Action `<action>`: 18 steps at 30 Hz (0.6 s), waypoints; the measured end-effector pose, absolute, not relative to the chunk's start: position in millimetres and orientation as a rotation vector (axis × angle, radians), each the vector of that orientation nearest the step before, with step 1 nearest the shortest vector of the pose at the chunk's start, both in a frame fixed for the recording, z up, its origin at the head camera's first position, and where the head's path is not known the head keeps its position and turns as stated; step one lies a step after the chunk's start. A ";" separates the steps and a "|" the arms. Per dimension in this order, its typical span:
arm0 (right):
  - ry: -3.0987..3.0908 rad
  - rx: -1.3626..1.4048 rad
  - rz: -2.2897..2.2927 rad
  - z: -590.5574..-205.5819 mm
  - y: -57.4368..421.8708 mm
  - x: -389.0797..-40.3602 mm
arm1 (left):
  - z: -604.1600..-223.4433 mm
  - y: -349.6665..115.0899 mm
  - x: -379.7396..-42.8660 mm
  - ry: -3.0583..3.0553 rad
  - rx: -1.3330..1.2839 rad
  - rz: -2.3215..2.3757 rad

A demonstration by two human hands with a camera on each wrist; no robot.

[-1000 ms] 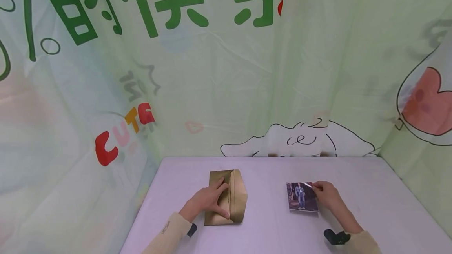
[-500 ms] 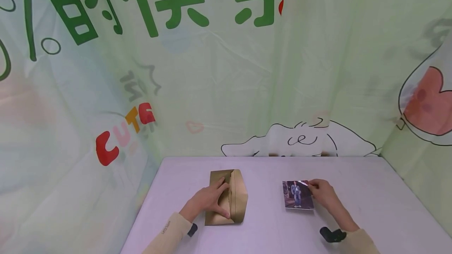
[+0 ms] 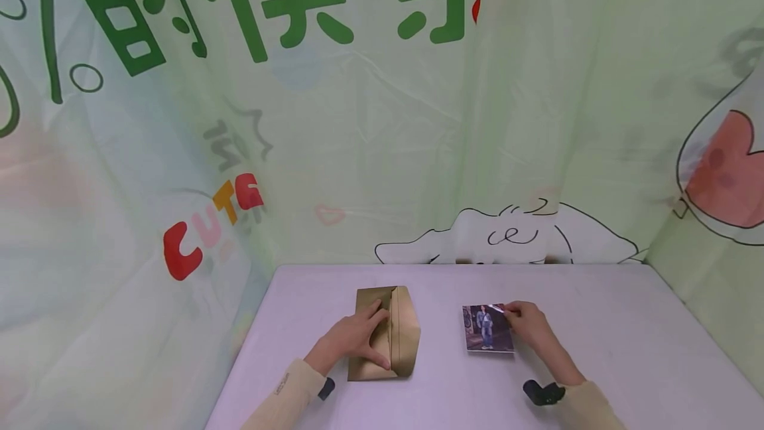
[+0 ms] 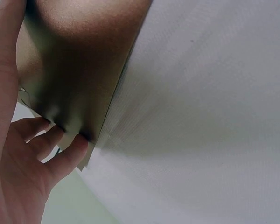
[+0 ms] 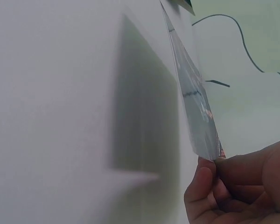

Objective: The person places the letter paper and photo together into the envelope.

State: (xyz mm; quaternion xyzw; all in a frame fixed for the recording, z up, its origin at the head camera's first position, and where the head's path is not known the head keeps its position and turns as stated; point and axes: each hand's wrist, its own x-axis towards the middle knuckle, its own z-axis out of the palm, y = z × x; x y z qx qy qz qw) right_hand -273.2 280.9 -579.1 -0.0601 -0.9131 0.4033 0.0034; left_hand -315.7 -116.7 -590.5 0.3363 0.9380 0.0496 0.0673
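Observation:
A brown paper envelope (image 3: 406,330) lies on the table left of centre, its flap opened out toward the right. On it rests my left hand (image 3: 356,338), fingers and thumb spread apart across the pocket. Up close in the left wrist view, several fingertips of that hand (image 4: 28,156) press on the envelope (image 4: 105,42) near its edge. My right hand (image 3: 531,329) pinches the upper right corner of a glossy photo (image 3: 487,330) showing a standing person in blue. In the right wrist view the photo (image 5: 191,93) is tilted above the table, casting a shadow.
Both hands work over a pale lilac table (image 3: 442,397). A light green curtain (image 3: 370,138) with printed green characters and drawings hangs behind and at the sides. Black wrist straps (image 3: 543,393) are worn at the sleeves.
My right hand has carried the photo leftward, nearer the envelope. The left hand and the envelope have stayed in place.

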 end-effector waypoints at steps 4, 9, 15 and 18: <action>-2.854 -0.181 1.285 -578.3 271.0 -276.0 | -589.7 -116.7 -315.7 2.829 1.018 0.153; -2.850 -0.193 1.302 -577.9 258.9 -279.8 | -589.4 -116.3 -315.0 2.828 1.018 0.159; -2.858 -0.188 1.314 -580.6 241.3 -287.0 | -589.1 -116.8 -315.3 2.830 1.012 0.157; -2.851 -0.177 1.333 -581.9 232.0 -289.4 | -589.4 -117.3 -315.6 2.827 1.013 0.151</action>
